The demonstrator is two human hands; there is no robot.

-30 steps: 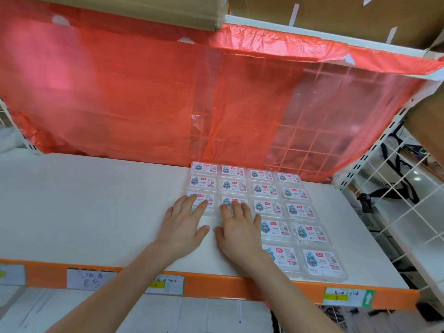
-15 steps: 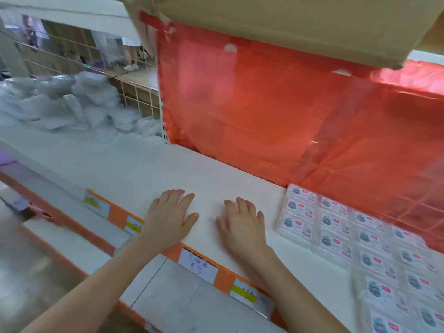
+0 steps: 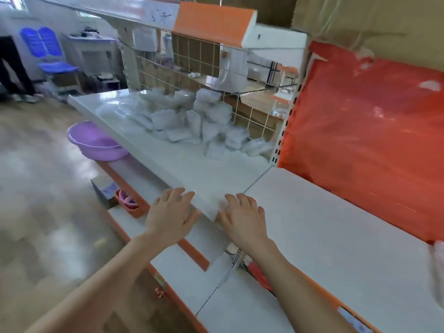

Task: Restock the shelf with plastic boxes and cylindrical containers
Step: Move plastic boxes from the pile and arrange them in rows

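Reaching over the near edge of the shelf (image 3: 324, 224), the left hand (image 3: 171, 212) and right hand (image 3: 242, 218) are held flat, fingers spread, nothing gripped. The labelled boxes have been left out of view; plastic boxes (image 3: 187, 118) are heaped far left.

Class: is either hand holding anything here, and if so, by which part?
Nothing is held. The left hand and right hand are open at the shelf, away from the plastic boxes.

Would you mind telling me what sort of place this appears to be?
Probably a shop or stockroom being restocked: white shelving with orange front edges, a heap of clear plastic boxes on one shelf, and a purple basin lower down.
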